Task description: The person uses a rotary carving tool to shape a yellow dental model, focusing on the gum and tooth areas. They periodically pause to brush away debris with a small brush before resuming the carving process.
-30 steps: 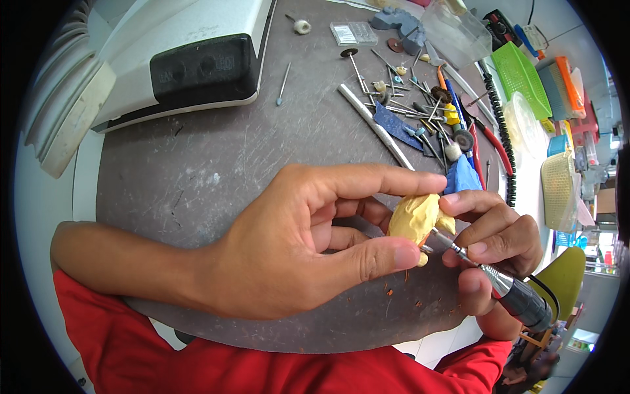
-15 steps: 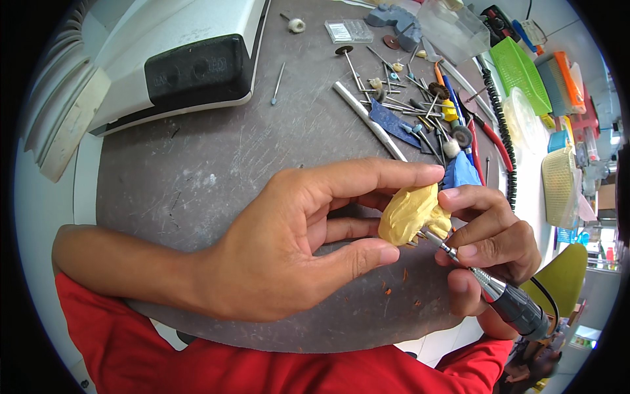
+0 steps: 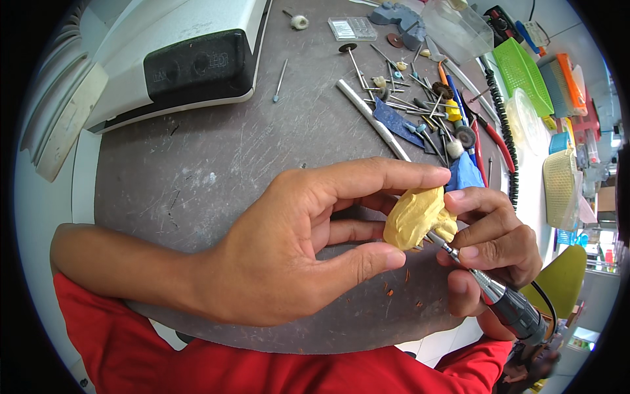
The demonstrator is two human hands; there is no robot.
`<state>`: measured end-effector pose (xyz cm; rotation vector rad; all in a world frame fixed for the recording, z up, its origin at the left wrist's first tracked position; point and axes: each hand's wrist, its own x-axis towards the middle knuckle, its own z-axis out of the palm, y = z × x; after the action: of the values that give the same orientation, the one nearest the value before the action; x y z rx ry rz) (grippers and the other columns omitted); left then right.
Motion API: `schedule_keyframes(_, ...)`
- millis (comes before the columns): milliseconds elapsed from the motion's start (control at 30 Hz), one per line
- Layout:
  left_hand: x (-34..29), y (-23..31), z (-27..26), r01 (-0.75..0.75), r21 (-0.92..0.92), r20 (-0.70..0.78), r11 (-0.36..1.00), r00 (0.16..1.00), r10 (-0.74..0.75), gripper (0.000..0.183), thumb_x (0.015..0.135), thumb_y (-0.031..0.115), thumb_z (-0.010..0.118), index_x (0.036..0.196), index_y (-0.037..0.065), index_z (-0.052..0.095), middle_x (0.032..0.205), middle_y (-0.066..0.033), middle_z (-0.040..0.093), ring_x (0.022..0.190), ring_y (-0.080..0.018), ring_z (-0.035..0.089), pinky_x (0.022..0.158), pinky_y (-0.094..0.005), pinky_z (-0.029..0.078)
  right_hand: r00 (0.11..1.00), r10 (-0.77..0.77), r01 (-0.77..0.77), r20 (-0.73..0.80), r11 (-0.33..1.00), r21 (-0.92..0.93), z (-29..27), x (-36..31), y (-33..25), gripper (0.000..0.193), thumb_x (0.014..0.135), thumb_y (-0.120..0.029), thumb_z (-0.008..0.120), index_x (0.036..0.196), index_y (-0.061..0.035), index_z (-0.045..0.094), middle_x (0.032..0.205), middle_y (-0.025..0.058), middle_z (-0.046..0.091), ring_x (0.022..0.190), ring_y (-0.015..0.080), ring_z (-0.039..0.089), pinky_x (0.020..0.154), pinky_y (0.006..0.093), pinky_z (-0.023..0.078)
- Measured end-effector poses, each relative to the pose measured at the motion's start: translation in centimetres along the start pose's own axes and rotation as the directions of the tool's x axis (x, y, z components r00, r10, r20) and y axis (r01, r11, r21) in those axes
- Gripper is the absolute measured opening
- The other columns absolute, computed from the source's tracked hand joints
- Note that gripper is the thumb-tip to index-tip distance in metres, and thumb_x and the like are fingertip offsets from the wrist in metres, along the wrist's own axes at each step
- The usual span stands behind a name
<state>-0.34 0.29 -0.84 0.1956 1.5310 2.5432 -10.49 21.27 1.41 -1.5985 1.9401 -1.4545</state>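
Note:
My left hand [image 3: 282,246] is curled around a lumpy yellow dental cast [image 3: 415,218], its fingers along the far side and its thumb at the near side. Between the fingers of my right hand [image 3: 502,240] is a black and silver rotary handpiece [image 3: 518,315], gripped like a pen and slanting up to the left. The slim metal end of the tool reaches the underside of the cast, where the tip is hidden. A fingertip of my right hand also rests against the right edge of the cast.
Beyond my hands lie several rotary burs [image 3: 394,102], a metal tube [image 3: 371,118], blue sheet pieces [image 3: 398,125] and red-handled pliers [image 3: 497,141]. A grey dental model [image 3: 401,20] lies farther back. A white machine with a black front [image 3: 200,69] stands left; a green basket [image 3: 522,75] stands right.
The cast has shifted slightly right and toward me, together with my left fingertips. The handpiece still meets its underside, and both hands keep their grip.

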Motion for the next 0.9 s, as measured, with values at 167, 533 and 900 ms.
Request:
schedule_keyframes(167, -0.2, -0.1, -0.2, 0.0, 0.015, -0.011, 1.0, 1.0, 0.0, 0.058, 0.083, -0.01, 0.059, 0.137, -0.003, 0.037, 0.14, -0.0148, 0.04, 0.123, -0.0195, 0.047, 0.102, -0.031, 0.042, 0.999, -0.032, 0.032, 0.006, 0.999, 0.029, 0.1, 0.2, 0.5, 0.022, 0.082, -0.011, 0.069, 0.1, -0.0079, 0.056, 0.08, 0.0077, 0.06, 0.113, 0.0315, 0.052, 0.096, 0.0427, 0.044)
schedule_keyframes(533, 0.0, -0.2, -0.2, -0.017, 0.032, -0.005, 0.999, 1.0, 0.017, 0.058, 0.082, -0.01, 0.061, 0.136, -0.003, 0.038, 0.139, -0.0158, 0.041, 0.123, -0.0204, 0.047, 0.1, -0.0311, 0.045, 1.0, -0.03, 0.03, 0.002, 0.999, 0.042, 0.1, 0.0, 0.6, 0.022, 0.082, -0.011, 0.069, 0.1, -0.008, 0.056, 0.079, 0.0078, 0.06, 0.114, 0.0307, 0.051, 0.097, 0.0423, 0.044)
schedule_keyframes(900, -0.3, 0.0, 0.4, -0.015, 0.03, -0.016, 0.999, 1.0, 0.015, 0.058, 0.082, -0.01, 0.061, 0.135, -0.003, 0.038, 0.139, -0.016, 0.041, 0.124, -0.0209, 0.047, 0.1, -0.0315, 0.045, 0.998, -0.053, 0.054, -0.018, 0.998, 0.019, 0.0, 0.1, 0.0, 0.02, 0.079, -0.01, 0.071, 0.094, -0.0064, 0.057, 0.077, 0.0085, 0.061, 0.108, 0.0325, 0.056, 0.089, 0.0418, 0.049)
